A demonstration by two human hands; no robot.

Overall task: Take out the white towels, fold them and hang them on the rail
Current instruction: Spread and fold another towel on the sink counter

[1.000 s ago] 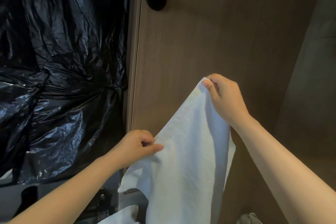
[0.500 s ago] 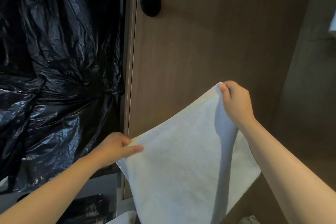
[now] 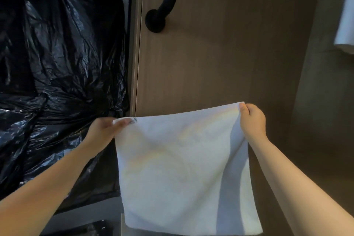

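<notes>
The white towel (image 3: 183,168) hangs spread flat in front of the lower part of the wooden door (image 3: 220,53), below the door's black handle (image 3: 164,4). The left hand (image 3: 103,132) pinches one upper towel corner at the door's left edge. The right hand (image 3: 251,120) pinches the other upper corner, fingers curled, before the door's right half.
</notes>
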